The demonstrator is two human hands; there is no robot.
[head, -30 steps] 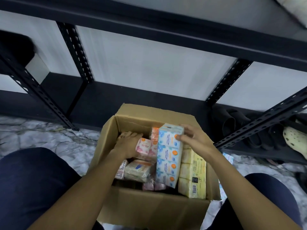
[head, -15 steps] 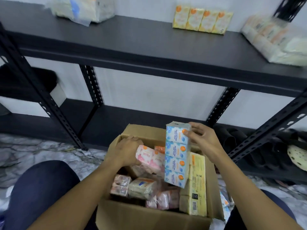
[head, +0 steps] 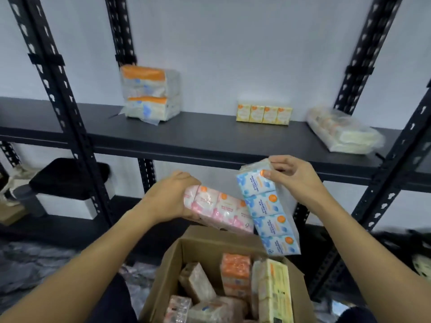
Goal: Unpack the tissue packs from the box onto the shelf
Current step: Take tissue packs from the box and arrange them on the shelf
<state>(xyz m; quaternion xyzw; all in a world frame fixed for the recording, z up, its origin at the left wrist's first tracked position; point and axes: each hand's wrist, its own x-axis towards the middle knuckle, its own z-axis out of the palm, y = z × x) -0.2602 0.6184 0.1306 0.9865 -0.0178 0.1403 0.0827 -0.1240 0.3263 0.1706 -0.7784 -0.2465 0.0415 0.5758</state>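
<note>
My left hand [head: 169, 200] grips one end of a pink tissue pack [head: 221, 212], held level above the open cardboard box [head: 173, 259]. My right hand [head: 292, 176] pinches the top of a blue tissue pack [head: 268, 210], which hangs slanting over the box's far right corner and overlaps the pink pack's right end. Both packs are just below the front edge of the black shelf [head: 210, 138]. Several tissue packs remain in the box, among them an orange one [head: 235, 269] and a yellow one [head: 275, 292].
On the shelf stand a tall orange-topped bundle [head: 150, 92] at the left, a row of small yellow packs [head: 263, 113] in the middle, and a plastic-wrapped bundle [head: 342, 132] at the right. Black perforated uprights [head: 60, 108] frame the bays. A black bag [head: 67, 178] lies on the lower left shelf.
Both hands have risen out of the box with a pack each, up to just under the shelf edge. My view has tilted up, so the shelf's contents now show.
</note>
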